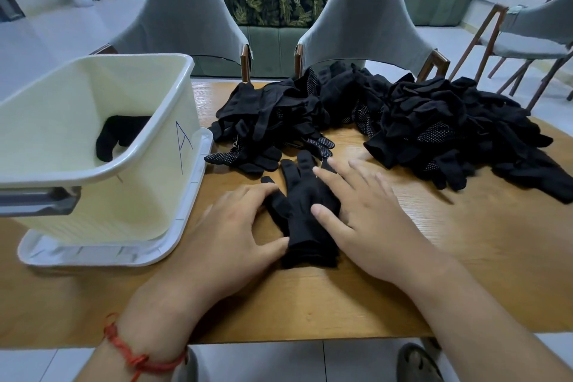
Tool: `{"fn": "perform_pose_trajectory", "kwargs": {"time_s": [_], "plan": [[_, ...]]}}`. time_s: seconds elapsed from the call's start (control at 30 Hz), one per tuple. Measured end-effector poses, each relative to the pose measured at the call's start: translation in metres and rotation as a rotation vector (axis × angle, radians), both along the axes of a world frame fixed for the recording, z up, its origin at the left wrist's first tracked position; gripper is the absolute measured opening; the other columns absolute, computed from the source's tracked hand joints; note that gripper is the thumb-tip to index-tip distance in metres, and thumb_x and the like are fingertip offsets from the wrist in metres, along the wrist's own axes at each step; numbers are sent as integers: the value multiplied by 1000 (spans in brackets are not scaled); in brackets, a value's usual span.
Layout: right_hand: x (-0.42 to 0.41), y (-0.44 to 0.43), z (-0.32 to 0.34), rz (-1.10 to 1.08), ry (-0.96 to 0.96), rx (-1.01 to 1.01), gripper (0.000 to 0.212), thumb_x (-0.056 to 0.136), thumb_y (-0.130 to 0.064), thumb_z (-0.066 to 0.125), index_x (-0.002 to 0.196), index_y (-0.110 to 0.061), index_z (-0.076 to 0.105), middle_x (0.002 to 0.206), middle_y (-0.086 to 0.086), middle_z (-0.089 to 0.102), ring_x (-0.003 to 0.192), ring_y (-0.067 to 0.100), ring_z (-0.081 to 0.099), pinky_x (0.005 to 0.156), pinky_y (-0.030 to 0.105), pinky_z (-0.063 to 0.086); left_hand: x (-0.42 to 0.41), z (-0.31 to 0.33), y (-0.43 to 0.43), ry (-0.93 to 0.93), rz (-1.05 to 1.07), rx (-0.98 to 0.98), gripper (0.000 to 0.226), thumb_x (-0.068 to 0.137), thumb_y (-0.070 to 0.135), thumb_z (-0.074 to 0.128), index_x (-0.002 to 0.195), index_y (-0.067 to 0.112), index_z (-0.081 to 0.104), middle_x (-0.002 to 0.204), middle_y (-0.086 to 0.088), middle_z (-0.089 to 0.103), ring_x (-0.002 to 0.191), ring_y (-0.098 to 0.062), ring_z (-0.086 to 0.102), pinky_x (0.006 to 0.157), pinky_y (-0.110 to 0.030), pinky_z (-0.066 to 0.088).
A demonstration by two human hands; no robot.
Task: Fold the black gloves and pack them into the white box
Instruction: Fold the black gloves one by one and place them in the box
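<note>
Head view: nearest, a red string bracelet (pixel 133 357) circles the left wrist. Just beyond, both hands lie on a single black glove (pixel 305 217) spread flat on the wooden table (pixel 310 304), cuff toward the person, fingers pointing away. The left hand (pixel 229 226) rests released along the glove's left edge, its thumb touching the cuff. The right hand (pixel 369 220) lies flat with straight fingers over the glove's right side, its thumb on the palm. To the left stands the white box (pixel 139 195) on its lid (pixel 186 226), marked with a blue letter A, one black glove inside (pixel 121 133). Farther back, loose black gloves make two heaps (pixel 273 115) (pixel 449 127). Behind the table stand two grey chairs (pixel 186 18).
</note>
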State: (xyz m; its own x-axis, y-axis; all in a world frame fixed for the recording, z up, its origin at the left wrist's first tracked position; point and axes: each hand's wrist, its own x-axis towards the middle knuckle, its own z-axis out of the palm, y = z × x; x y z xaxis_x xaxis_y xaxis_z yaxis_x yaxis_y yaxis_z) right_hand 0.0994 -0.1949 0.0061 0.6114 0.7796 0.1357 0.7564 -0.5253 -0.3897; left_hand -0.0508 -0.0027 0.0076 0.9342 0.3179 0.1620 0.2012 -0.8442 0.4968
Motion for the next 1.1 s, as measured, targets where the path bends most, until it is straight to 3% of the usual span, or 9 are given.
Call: {"fn": "perform_pose_trajectory", "kwargs": {"time_s": [0.13,0.23,0.33,0.43,0.63,0.8,0.9,1.0,1.1], "plan": [[-4,-10,6,204,89,185,20,101,-45,67,121,-40,71,139,-29,55,139,-1,45,113,19,35,-1,-1,1,1,-6,4,81,75,80,53,148,49,42,142,31,45,138,1,39,116,-37,39],[-9,-15,9,287,107,179,10,93,-45,75,97,-37,72,126,-28,61,126,7,55,103,17,38,-1,-1,1,-8,8,22,81,77,78,56,149,44,45,142,29,44,138,1,38,116,-35,38],[-10,-14,7,316,59,168,8,92,-41,77,95,-36,71,125,-29,62,122,7,57,101,21,42,0,-2,1,-12,7,37,73,84,68,70,149,45,45,142,29,44,138,0,38,117,-35,38],[-10,-11,6,309,26,209,6,95,-37,72,91,-33,70,116,-27,66,111,8,61,94,30,47,-1,-2,0,-2,5,39,73,81,72,63,147,46,46,140,29,45,137,0,38,116,-34,38],[-15,-9,7,336,8,218,8,95,-31,73,90,-29,68,107,-23,68,103,11,63,88,32,49,0,-3,0,7,21,46,65,83,71,66,141,44,53,135,26,48,132,-4,43,112,-37,42],[-15,-8,7,348,39,187,10,98,-40,71,91,-34,68,108,-22,67,104,11,61,89,31,48,0,1,-1,54,9,27,74,77,77,53,143,44,53,136,25,47,133,-4,43,112,-37,43],[-11,-6,7,320,63,211,11,103,-43,64,101,-35,70,108,-21,67,106,11,61,90,33,49,-3,3,4,16,-5,-23,61,87,57,63,145,43,52,138,25,47,135,-5,43,114,-35,40],[-7,-2,6,247,19,246,16,104,-41,63,115,-33,73,122,-23,62,120,7,56,100,28,46,-1,8,0,-121,32,-65,39,98,26,64,135,39,60,131,21,50,130,-5,46,111,-24,36],[-4,5,3,228,-79,105,38,105,-46,56,140,-32,63,152,-18,47,144,5,37,119,31,36,4,6,-14,-82,-13,-35,41,96,55,54,134,38,59,132,23,52,129,-5,49,111,-33,43]]}}
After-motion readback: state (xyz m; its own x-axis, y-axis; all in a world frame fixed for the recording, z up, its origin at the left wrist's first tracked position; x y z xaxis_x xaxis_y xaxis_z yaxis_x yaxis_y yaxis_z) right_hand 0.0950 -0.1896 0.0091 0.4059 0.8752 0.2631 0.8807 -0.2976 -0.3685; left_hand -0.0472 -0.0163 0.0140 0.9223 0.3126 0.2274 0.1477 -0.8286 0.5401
